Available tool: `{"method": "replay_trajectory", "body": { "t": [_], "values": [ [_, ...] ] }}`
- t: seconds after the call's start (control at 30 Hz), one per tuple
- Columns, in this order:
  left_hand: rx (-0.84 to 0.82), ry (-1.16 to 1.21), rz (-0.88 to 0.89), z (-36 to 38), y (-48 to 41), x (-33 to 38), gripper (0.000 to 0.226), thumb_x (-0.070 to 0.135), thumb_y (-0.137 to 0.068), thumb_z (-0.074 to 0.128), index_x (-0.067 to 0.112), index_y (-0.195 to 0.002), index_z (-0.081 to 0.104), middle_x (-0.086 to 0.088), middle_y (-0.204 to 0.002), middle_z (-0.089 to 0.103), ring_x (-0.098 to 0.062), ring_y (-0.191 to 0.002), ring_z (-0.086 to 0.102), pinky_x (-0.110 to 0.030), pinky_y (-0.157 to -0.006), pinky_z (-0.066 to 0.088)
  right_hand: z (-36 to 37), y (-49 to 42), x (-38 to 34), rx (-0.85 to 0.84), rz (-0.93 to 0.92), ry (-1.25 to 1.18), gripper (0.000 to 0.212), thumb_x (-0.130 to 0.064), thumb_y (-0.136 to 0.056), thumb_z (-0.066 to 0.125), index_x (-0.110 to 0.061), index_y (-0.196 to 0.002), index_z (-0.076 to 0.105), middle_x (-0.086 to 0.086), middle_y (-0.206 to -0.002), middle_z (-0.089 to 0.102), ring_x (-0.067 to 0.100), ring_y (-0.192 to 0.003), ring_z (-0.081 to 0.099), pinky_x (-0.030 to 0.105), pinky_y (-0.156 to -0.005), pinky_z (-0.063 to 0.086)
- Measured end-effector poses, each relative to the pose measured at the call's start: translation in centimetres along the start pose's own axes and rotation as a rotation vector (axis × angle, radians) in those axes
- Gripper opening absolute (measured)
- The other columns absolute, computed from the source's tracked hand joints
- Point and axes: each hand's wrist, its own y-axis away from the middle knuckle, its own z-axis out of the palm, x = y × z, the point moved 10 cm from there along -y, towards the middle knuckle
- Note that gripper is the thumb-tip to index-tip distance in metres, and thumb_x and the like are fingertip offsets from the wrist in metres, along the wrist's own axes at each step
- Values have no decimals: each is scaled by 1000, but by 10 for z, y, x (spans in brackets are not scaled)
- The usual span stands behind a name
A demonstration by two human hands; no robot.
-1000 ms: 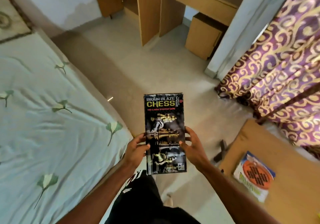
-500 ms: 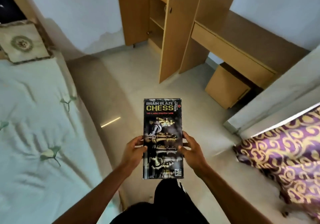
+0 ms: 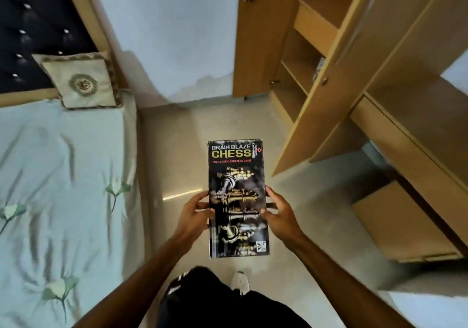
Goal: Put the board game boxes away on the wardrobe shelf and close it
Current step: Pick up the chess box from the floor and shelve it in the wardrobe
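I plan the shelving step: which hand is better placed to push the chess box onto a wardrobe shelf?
Probably the right hand: the open wardrobe stands ahead to the right. Both hands grip the box.

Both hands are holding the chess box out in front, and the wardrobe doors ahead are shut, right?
Not quite. The head view shows the wardrobe door standing open, shelves exposed. The left hand and right hand do hold the chess box.

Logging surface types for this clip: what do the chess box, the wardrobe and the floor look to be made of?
Chess box: printed cardboard, slightly glossy; scuffed pale edges suggest it. Wardrobe: probably laminated board, matt tan with an even, faint grain. Floor: polished stone or tile; it mirrors a bright streak.
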Motion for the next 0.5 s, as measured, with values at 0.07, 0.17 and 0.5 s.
{"method": "replay_trajectory", "body": {
  "t": [0.07, 0.17, 0.5],
  "values": [
    [50, 35, 10, -9, -39, 30, 57, -12, -83, 52, 23, -129, 57, -15, -110, 71, -25, -92, 71, -41, -69, 59, 3, -59, -25, -35, -10, 37, 65, 0, -92, 58, -21, -149, 37, -2, -150, 42, 17, -135, 43, 34, -112, 39],
    [106, 35, 37, -23, -106, 76, 57, -11, -87, 51, 23, -132, 54, -13, -113, 68, -24, -94, 71, -35, -67, 59, 15, -153, -60, -87, -58, 76, 66, 0, -91, 59, -23, -149, 37, -3, -150, 43, 18, -134, 46, 40, -111, 43],
    [2, -154, 133, -50, -364, 285, 61, -13, -84, 54, 31, -126, 53, -4, -114, 63, -20, -88, 71, -22, -59, 57, 27, -441, -169, -13, -54, -3, 67, 0, -91, 60, -25, -148, 37, -1, -142, 43, 19, -123, 52, 43, -98, 54]
  ]
}}
